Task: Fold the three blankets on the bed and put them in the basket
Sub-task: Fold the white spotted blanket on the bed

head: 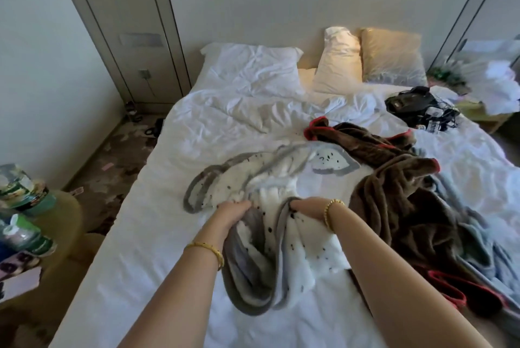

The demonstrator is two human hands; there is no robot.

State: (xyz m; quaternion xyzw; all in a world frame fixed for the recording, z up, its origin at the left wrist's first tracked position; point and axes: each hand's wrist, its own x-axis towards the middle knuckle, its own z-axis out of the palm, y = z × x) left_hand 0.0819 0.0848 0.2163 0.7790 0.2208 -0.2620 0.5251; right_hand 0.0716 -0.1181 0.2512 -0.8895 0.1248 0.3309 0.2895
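Fingers of both my hands are curled into the white spotted blanket (284,224), the one with black dots and a grey border. My left hand (233,214) grips a bunch of its fleece near the grey edge; my right hand (306,208) pinches a fold of the grey border just beside it, the 2 hands close together. Each wrist carries a gold bracelet. The blanket is crumpled, part draped toward me between my forearms, part spread farther out on the white sheet of the bed (140,249).

Right of it lies the brown blanket (399,198) with red trim, heaped and touching the spotted one. A pale blue blanket (478,246) lies under and right of the brown one, at the bed's right edge.

Far off, 3 pillows (337,60) stand at the headboard, and a black bag (408,102) with cords lies on the far right of the bed. At the left edge sit bottles (22,187) on a yellow-green stool.
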